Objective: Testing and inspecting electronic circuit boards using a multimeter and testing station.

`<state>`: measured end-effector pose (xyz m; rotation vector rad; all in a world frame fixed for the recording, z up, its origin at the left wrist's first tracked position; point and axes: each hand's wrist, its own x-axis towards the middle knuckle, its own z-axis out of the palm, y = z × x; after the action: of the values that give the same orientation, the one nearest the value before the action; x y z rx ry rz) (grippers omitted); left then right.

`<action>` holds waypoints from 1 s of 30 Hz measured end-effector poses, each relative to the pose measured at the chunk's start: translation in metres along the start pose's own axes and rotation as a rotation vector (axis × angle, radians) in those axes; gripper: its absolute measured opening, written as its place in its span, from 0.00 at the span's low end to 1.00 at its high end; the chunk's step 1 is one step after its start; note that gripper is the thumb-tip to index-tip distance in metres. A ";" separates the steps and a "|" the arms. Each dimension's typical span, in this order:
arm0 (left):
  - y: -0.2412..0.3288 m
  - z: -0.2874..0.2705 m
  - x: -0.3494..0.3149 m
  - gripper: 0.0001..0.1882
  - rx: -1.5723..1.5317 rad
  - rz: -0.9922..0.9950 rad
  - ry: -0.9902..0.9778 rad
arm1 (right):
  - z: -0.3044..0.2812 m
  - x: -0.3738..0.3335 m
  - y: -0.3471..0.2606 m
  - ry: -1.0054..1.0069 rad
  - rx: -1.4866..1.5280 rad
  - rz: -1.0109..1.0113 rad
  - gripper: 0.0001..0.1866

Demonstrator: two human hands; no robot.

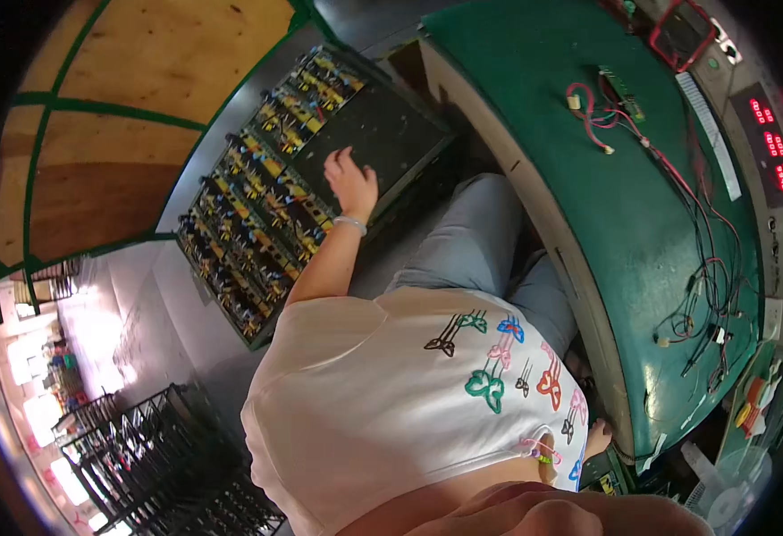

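My left hand (353, 185) reaches out to the left over a dark tray (378, 134) that holds rows of circuit boards (253, 201) with yellow and blue parts. Its fingers are apart and nothing is in them; whether they touch the tray's bare dark part beneath, I cannot tell. Low on the right, beside the near end of the green-topped workbench (579, 179), part of my right hand (598, 439) shows. The fingers of that hand are mostly hidden. Just below it are green board-like parts (608, 483) with yellow on them.
On the bench lie a small circuit board (621, 94) with pink wires and a tangle of dark leads (709, 308). A meter panel (771, 147) with red digits lines its far side. Black racks (159, 456) stand lower left, a clear fan (736, 496) lower right.
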<state>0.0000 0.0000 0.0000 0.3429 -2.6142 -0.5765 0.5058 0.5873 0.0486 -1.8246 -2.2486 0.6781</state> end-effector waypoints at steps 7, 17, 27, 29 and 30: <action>-0.127 -0.031 -0.012 0.35 0.416 -0.618 0.010 | 0.037 -0.035 -0.085 -0.212 0.135 -0.115 0.12; -0.179 -0.062 -0.001 0.35 0.387 -0.623 -0.496 | 0.079 -0.066 -0.126 -0.399 0.108 -0.283 0.07; -0.154 -0.069 0.001 0.28 0.406 -0.687 -0.422 | 0.098 -0.070 -0.105 -0.464 0.106 -0.398 0.06; -0.154 -0.068 -0.002 0.28 0.386 -0.688 -0.348 | 0.101 -0.074 -0.109 -0.469 0.131 -0.360 0.06; -0.152 -0.068 -0.008 0.28 0.396 -0.625 -0.264 | 0.100 -0.074 -0.110 -0.459 0.107 -0.394 0.06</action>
<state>0.0605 -0.1549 -0.0159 1.3178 -2.8503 -0.2930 0.3857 0.4759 0.0210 -1.2071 -2.6743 1.1995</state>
